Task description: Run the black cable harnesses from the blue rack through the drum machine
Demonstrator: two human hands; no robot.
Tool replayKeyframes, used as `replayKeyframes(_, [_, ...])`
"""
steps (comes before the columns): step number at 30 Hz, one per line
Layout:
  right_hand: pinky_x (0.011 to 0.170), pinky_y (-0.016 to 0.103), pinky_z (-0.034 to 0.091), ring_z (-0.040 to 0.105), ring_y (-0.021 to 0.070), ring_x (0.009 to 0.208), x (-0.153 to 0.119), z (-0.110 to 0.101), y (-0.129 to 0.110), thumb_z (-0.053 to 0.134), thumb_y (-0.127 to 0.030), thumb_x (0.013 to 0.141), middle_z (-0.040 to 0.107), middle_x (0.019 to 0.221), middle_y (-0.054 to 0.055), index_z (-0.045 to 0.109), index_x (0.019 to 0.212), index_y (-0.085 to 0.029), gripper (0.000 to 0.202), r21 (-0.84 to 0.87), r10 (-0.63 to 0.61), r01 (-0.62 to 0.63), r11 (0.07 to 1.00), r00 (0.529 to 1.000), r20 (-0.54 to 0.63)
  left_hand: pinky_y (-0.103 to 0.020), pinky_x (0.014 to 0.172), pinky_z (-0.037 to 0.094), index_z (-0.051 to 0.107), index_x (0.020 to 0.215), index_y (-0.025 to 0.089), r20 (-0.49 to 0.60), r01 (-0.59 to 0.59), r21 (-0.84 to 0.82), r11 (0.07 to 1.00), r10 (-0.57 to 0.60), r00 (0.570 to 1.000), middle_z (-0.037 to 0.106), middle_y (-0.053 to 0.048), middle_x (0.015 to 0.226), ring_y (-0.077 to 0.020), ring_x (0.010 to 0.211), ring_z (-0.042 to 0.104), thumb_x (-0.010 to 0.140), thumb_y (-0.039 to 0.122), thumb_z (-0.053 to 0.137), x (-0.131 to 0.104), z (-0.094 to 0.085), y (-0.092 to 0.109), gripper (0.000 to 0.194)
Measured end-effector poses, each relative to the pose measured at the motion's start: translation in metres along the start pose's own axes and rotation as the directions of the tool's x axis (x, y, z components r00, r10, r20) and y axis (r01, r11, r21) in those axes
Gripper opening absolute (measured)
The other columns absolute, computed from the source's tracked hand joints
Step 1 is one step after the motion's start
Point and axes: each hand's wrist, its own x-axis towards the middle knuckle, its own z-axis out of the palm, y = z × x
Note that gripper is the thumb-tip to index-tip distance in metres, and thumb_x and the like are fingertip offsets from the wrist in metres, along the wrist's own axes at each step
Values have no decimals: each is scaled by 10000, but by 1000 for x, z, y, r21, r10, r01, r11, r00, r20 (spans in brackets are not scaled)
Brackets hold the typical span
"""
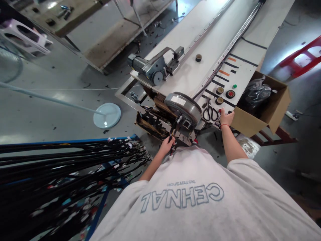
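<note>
Holding a black cable bundle [171,136] in the left grip [167,146], fingers curled around it, just below the round grey machine [184,108] at the near end of the white surface [213,40]; placing the right grip [227,118] at the surface's near edge, next to a small red piece [220,110], unable to make out whether grasping or only touching it; having just beside that grip an open cardboard box [278,107], flaps spread, with a clear plastic bag [258,92] inside, bunched at the top, over contents too dark to name; showing under the machine's left side a low, open brown tray [138,121], filled with dark, unidentifiable pieces; keeping scissors [209,106] on the surface between machine and right grip, near tape rolls [220,90] and a green button [235,86]; at the left, many dark cables [75,160] lying lengthwise with pale connectors.
</note>
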Motion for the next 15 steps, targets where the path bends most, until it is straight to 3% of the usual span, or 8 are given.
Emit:
replayKeyframes(6, [1082, 504, 348, 441, 347, 1317, 0, 0, -1, 590, -582, 805, 459, 1393, 260, 377, 1382, -65, 804, 3, 7, -7, 1000, 1000, 12, -268, 673, 461, 542, 724, 199, -6, 5, -1, 1000, -5, 1000, 557, 14, 608, -129, 610, 545, 837, 490, 545, 1, 2, 0, 312])
replayKeyframes(15, [1077, 464, 354, 449, 333, 1306, 2, 0, 2, 571, -583, 817, 469, 1375, 273, 378, 1374, -26, 811, -30, -9, 9, 1000, 1000, 10, -267, 697, 464, 521, 679, 195, -3, 14, 3, 1000, -14, 1000, 543, 12, 612, -122, 617, 535, 867, 440, 539, 0, 10, 6, 309])
